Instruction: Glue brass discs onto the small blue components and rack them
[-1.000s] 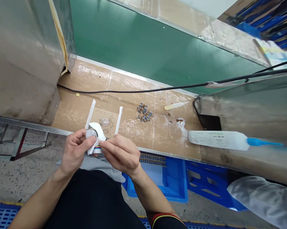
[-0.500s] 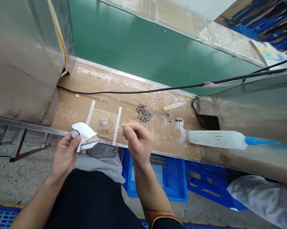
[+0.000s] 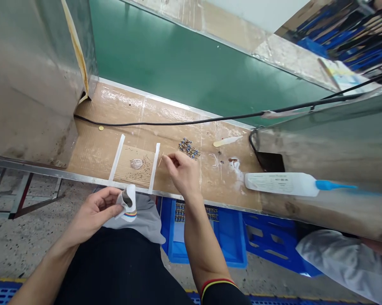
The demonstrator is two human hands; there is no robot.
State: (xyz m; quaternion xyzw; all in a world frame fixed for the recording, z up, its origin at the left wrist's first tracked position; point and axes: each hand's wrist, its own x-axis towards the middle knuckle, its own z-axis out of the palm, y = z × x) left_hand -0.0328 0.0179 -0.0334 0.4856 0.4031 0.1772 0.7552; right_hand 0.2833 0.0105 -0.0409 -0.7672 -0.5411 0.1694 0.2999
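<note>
My left hand (image 3: 93, 214) pinches a curled white piece with a rainbow stripe (image 3: 132, 201) at the table's front edge, above my lap; whether it is paper or cloth I cannot tell. My right hand (image 3: 184, 173) is closed over the table, a thin wooden stick like a toothpick (image 3: 160, 160) between thumb and forefinger, its tip pointing down beside a white tape strip (image 3: 154, 169). Left of that strip lies a cardboard square (image 3: 124, 163) with a clear glue-like blob (image 3: 136, 163) and dark specks. Just beyond my right hand sits a pile of small blue-and-gold parts (image 3: 188, 146).
A white bottle with a blue nozzle (image 3: 281, 184) lies at the right. Behind it are a flat wooden stick (image 3: 227, 141) and a white smear. A black cable (image 3: 178, 123) crosses the table. Below the edge stands a blue bin (image 3: 230, 245) holding rows of parts.
My right hand has moved down and slightly left to beside the tape, where the thin stick now shows. My left hand has shifted right and lower with the striped piece, which has turned.
</note>
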